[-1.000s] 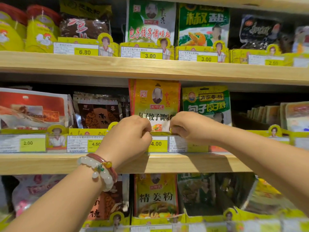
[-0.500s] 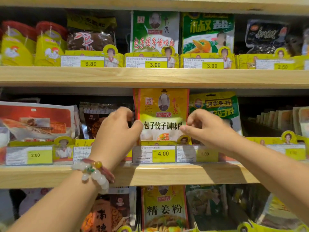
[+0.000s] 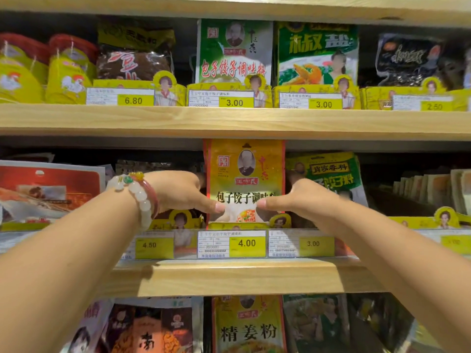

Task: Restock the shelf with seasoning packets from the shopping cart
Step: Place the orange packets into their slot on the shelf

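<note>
Reaching behind the yellow seasoning packet [image 3: 246, 174], both hands' fingers are hidden.

Packet [image 3: 246, 174] on middle shelf [image 3: 242, 278], between hands.

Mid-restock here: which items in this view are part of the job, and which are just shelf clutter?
In the job:
- yellow seasoning packet, upright above the 4.00 tag
- left hand and right hand, thumbs on the packet's front
- middle shelf

Just there:
- green packet beside it
- green packets on the upper shelf
- yellow chicken pouches
- bead bracelet
</note>
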